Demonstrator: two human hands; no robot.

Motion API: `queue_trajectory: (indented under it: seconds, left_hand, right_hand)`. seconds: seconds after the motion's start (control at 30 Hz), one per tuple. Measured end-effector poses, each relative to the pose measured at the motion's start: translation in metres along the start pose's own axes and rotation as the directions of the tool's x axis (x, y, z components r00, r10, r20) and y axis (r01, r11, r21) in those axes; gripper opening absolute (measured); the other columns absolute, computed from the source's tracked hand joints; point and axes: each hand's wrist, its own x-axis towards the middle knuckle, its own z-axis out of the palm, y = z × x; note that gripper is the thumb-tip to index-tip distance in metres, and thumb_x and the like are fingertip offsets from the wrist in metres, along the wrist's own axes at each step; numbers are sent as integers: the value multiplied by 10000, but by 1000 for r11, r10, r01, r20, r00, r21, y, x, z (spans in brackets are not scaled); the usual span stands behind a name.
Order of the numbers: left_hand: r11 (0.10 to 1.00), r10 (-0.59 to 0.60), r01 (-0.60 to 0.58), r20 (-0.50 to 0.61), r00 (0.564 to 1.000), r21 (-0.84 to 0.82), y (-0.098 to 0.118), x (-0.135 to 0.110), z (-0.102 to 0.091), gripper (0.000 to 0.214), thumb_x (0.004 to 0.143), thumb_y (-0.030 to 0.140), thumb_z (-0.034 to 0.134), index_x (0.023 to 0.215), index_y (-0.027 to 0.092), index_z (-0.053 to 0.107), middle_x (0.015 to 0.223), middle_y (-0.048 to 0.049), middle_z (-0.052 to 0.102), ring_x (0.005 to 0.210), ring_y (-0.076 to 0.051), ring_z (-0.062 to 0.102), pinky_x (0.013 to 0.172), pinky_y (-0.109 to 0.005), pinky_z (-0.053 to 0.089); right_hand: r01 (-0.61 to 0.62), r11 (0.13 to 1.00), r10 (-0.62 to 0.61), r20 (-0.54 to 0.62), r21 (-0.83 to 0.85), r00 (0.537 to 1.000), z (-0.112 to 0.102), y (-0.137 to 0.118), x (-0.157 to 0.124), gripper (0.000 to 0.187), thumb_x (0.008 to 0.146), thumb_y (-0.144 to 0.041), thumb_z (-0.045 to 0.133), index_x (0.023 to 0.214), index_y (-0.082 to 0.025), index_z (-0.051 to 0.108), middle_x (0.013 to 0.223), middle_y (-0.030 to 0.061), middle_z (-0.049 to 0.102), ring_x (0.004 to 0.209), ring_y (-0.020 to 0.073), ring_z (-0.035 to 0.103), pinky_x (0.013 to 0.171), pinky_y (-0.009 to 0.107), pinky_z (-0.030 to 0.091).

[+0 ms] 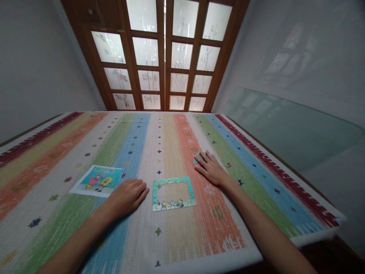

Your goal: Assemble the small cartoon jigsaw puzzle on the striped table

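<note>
A jigsaw puzzle frame (158, 206) lies on the striped cloth, its border pieces joined around a bare middle. Left of it my left hand (129, 197) rests on the cloth, fingers curled together, and nothing shows in them. Past the frame's upper right corner, my right hand (210, 168) lies palm down with fingers spread. It partly covers a small heap of loose puzzle pieces (195, 160), so how many lie beneath is hidden. A printed picture sheet (98, 181) with cartoon figures on turquoise lies beyond my left wrist, which overlaps its lower right corner.
The striped tablecloth (142, 232) covers a wide table, whose near edge runs along the bottom. A glass panel (285, 125) leans at the right wall. Wooden doors with frosted panes (149, 51) stand at the far end.
</note>
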Motion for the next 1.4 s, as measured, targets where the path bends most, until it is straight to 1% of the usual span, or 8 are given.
queue_trajectory:
  seconds: [0.27,0.4,0.53,0.63,0.73,0.9,1.13,1.4]
  left_hand:
    - [1000,5,-6,23,1000,29,0,1,0,404,1080,333,321,780,205,560,738,-50,610,684,-213,569,689,-350,461]
    - [1000,9,-9,23,1000,18,-1,0,0,403,1088,341,320,791,205,556,751,-49,610,692,-210,568,694,-346,459]
    - [1000,2,-3,29,1000,29,-2,0,0,411,1094,351,316,790,205,550,754,-44,609,698,-199,562,699,-334,451]
    - [1000,2,-3,40,999,23,-3,0,1,419,1093,360,311,789,202,552,756,-45,607,702,-200,559,701,-335,450]
    - [1000,-4,3,57,998,18,-3,0,1,436,1093,363,296,785,201,557,750,-52,607,696,-209,555,697,-347,449]
    - [1000,-15,14,76,997,15,-3,0,1,421,1090,347,309,799,197,574,775,-65,624,719,-223,569,711,-362,447]
    - [1000,-21,21,84,996,1,-2,1,1,408,1083,342,320,804,195,579,774,-63,623,713,-226,577,711,-369,445]
    - [999,-31,28,101,994,33,-1,1,-1,428,1089,350,301,808,195,583,780,-68,632,714,-228,579,712,-373,450]
  right_hand:
    - [29,999,-30,-11,-33,999,-1,-14,-1,582,1052,-603,340,1530,-308,495,1643,123,371,1550,401,206,1199,676,211]
    - [0,1000,0,-10,3,1000,-4,-1,-2,667,1037,-655,293,1564,-276,443,1667,113,325,1562,381,171,1225,642,192]
    - [-129,991,129,-2,27,992,-7,25,-5,811,1015,-696,241,1615,-157,327,1673,163,277,1560,384,178,1245,622,167]
    - [-284,959,281,126,3,951,-8,36,-10,887,997,-721,203,1624,-98,278,1676,183,247,1560,409,138,1237,633,178]
    - [-353,935,353,218,-41,910,-10,36,-13,920,984,-742,170,1637,-97,233,1700,155,172,1570,386,61,1251,599,163]
    - [-353,933,358,246,-66,901,-17,33,-14,902,989,-728,134,1644,-114,216,1705,137,154,1570,392,45,1246,624,144]
    - [-226,972,233,158,-60,959,-16,25,-9,814,1009,-702,113,1640,-214,271,1711,70,167,1572,382,88,1253,615,120]
    - [-249,968,251,97,-38,963,-2,26,-4,851,995,-743,141,1610,-194,352,1686,109,275,1561,390,167,1252,583,163]
